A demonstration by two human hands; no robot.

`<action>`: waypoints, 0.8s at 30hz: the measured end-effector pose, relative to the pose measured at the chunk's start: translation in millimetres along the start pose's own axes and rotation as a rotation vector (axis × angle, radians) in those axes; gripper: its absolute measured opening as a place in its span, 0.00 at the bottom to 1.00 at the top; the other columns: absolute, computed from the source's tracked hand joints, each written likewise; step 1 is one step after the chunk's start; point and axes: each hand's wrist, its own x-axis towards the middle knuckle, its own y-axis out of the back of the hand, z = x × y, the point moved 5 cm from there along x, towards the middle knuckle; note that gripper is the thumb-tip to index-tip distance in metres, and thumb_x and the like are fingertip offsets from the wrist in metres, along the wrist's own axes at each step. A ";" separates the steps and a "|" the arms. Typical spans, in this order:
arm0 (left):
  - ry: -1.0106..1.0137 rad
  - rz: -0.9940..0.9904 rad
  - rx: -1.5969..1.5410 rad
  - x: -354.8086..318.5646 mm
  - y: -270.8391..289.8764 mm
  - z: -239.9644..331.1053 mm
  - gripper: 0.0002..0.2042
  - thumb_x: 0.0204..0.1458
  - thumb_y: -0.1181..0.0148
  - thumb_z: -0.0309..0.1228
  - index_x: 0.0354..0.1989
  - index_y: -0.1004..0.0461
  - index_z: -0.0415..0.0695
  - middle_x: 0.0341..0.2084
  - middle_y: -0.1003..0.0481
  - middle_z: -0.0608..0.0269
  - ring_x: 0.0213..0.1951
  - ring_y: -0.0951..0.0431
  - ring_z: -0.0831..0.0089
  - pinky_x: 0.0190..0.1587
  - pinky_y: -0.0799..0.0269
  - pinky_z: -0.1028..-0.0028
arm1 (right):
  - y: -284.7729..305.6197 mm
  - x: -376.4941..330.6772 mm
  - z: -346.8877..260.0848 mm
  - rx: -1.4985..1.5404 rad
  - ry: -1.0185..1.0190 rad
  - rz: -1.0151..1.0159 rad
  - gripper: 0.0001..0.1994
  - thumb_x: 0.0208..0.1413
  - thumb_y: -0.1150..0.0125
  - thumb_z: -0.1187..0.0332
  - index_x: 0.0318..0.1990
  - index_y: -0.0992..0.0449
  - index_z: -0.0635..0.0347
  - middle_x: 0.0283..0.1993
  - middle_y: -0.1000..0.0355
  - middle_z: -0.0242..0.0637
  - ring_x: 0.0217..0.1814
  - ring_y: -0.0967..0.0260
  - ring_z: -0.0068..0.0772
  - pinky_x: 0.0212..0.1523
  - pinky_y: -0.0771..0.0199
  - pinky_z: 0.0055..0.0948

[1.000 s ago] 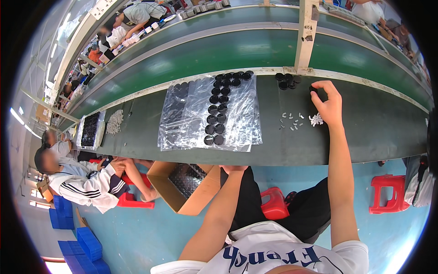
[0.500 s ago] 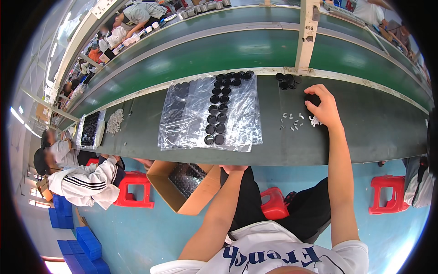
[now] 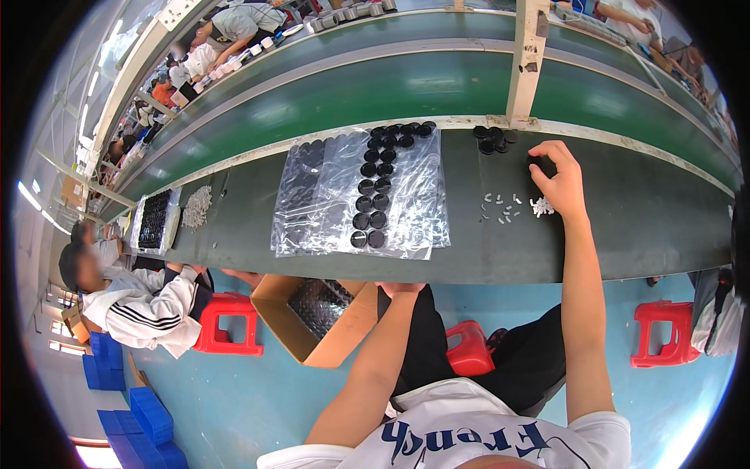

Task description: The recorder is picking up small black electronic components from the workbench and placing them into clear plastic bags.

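Stretching left to right, a dark workbench (image 3: 625, 234) fronts a green conveyor belt (image 3: 391, 86). The right hand (image 3: 558, 176) pinches a black round cap (image 3: 539, 162) beside small white parts (image 3: 508, 207). The left hand (image 3: 400, 289) curls under the bench's near edge, its grip hidden. Red stools (image 3: 664, 336) stand on blue floor.

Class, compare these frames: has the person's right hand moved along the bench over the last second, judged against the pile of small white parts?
Yes. The right hand has drawn slightly nearer the person and toward the small white parts, holding a black round cap at its fingertips.
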 end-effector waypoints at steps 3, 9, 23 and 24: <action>0.000 0.027 0.001 -0.4 -0.9 -2.9 0.31 0.49 0.44 0.62 0.54 0.19 0.54 0.53 0.22 0.60 0.55 0.24 0.55 0.46 0.32 0.49 | -5.1 -0.7 1.4 0.019 -0.033 -0.070 0.13 0.47 0.33 0.79 0.43 0.21 0.62 0.46 0.25 0.38 0.48 0.24 0.37 0.52 0.25 0.31; -0.002 -0.021 -0.010 0.0 -1.8 -1.8 0.32 0.50 0.45 0.62 0.56 0.20 0.54 0.56 0.23 0.59 0.57 0.25 0.54 0.47 0.33 0.48 | -3.8 -0.3 3.1 0.018 -0.036 -0.047 0.13 0.47 0.34 0.80 0.43 0.21 0.62 0.45 0.25 0.37 0.47 0.24 0.36 0.50 0.25 0.31; -0.005 -0.006 0.007 0.2 -3.6 -2.6 0.31 0.50 0.45 0.62 0.56 0.20 0.54 0.55 0.23 0.60 0.57 0.25 0.55 0.47 0.33 0.48 | 5.2 2.2 -4.0 -0.026 0.038 0.102 0.11 0.49 0.34 0.80 0.41 0.22 0.61 0.46 0.23 0.37 0.50 0.24 0.39 0.55 0.26 0.31; -0.003 -0.005 0.006 0.4 -4.2 -3.6 0.31 0.50 0.45 0.62 0.56 0.20 0.54 0.55 0.23 0.60 0.56 0.25 0.55 0.47 0.33 0.49 | 4.5 2.2 -4.4 -0.019 0.042 0.093 0.11 0.48 0.34 0.80 0.41 0.22 0.61 0.46 0.23 0.37 0.50 0.24 0.39 0.54 0.26 0.31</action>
